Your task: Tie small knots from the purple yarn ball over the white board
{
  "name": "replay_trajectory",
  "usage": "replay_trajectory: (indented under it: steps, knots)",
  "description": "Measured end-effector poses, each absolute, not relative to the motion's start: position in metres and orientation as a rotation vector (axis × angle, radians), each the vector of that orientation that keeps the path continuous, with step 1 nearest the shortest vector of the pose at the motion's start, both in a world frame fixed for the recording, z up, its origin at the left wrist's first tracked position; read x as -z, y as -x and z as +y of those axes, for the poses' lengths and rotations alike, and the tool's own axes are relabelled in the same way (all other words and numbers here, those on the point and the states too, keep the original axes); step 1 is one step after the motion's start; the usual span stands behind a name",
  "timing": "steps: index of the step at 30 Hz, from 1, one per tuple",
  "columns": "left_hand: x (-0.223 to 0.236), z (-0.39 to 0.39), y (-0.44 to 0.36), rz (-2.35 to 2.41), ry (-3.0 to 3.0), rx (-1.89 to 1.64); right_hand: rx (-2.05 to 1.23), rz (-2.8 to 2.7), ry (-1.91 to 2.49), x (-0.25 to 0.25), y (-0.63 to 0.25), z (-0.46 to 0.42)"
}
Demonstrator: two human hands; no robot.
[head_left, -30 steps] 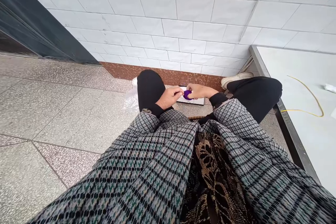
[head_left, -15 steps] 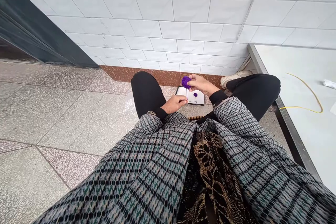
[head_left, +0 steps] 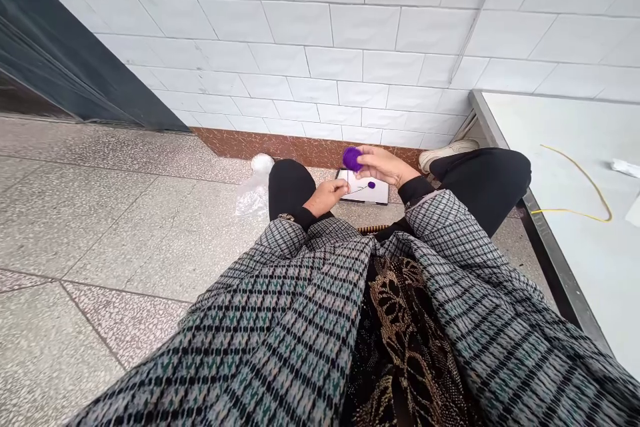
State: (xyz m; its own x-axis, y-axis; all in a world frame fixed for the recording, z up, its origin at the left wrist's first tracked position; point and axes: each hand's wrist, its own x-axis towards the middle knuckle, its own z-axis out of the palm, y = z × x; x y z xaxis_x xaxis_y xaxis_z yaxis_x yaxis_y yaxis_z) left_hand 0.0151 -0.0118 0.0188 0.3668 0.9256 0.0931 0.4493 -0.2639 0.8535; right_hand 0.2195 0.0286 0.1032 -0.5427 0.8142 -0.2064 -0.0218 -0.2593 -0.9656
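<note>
A purple ball of yarn (head_left: 352,159) is held in the fingers of my right hand (head_left: 381,164), above a white board with a dark edge (head_left: 357,194). My left hand (head_left: 327,196) is lower and to the left, its thumb and fingers pinched on a thin strand of yarn. That strand runs up toward the ball. On the board lies a small round purple piece (head_left: 371,185), with a dark thread leading from it toward my left hand.
A clear plastic bag (head_left: 252,199) and a white ball (head_left: 262,164) are on the floor beside my left knee. At the right stands a white table (head_left: 565,120) with a yellow cord (head_left: 595,188) on it. A tiled wall (head_left: 330,60) rises ahead.
My left hand has moved slightly left, still pinching the strand. The ball in my right hand has shifted a little left. My left knee has swung inward, uncovering the white ball and more of the bag.
</note>
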Motion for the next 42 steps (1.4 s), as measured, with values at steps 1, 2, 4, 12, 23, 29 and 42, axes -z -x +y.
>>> replay_trajectory:
  steps: [1,2,4,12,23,29,42]
  knots:
    - [-0.019,-0.014,-0.018,1.133,-1.895,-0.717,-1.797,-1.336,1.049,-0.102,-0.218,0.031]
    - [-0.02,-0.016,-0.02,1.07,-1.936,-0.657,-1.719,-1.32,1.14,-0.1,-0.217,0.033]
    - [-0.026,-0.019,-0.02,0.987,-2.019,-0.598,-1.538,-1.432,1.361,-0.093,-0.216,0.035]
    - [-0.045,-0.005,0.002,1.227,-2.003,-0.962,-1.783,-2.256,1.17,-0.1,-0.22,0.02]
    - [-0.037,-0.022,-0.018,1.032,-2.066,-0.598,-1.56,-1.526,1.329,-0.096,-0.214,0.028]
    - [-0.051,-0.013,-0.006,1.118,-2.28,-0.647,-1.405,-2.068,1.477,-0.089,-0.215,0.029]
    - [-0.027,-0.008,-0.02,1.122,-1.868,-0.632,-1.653,-1.444,1.23,-0.096,-0.217,0.028]
